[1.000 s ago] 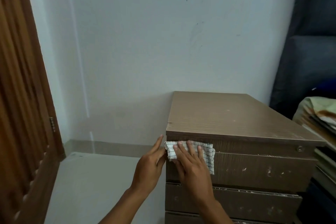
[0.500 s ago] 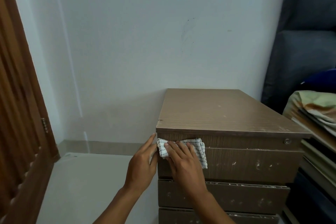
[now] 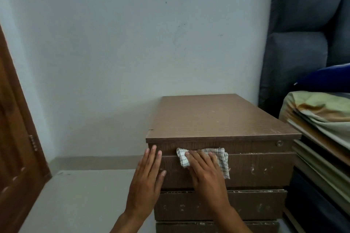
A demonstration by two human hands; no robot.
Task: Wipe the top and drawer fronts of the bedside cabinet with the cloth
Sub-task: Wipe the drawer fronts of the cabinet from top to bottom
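Cloth [image 3: 221, 158] on the top drawer front [image 3: 255, 170] of the bedside cabinet [image 3: 217, 119], under the right hand [image 3: 206, 176].

Pressed the white checked cloth flat against the drawer's upper edge, just below the cabinet's top, with the right fingers straight and spread over it, none curled round the fabric; left its ends showing on either side of the fingers, one corner hanging down at the right. Laid the left hand [image 3: 147, 179] open beside it, fingers straight and together, flat on the left end of the same drawer front, holding nothing, near the cloth but apart from it. Stood against a pale wall [image 3: 132, 43], with a brown door [image 3: 15, 157] at far left, pale floor [image 3: 85, 195] below, a small round lock [image 3: 278, 143] at the front's upper right, and stacked folded bedding [image 3: 322, 119] just right of the cabinet.
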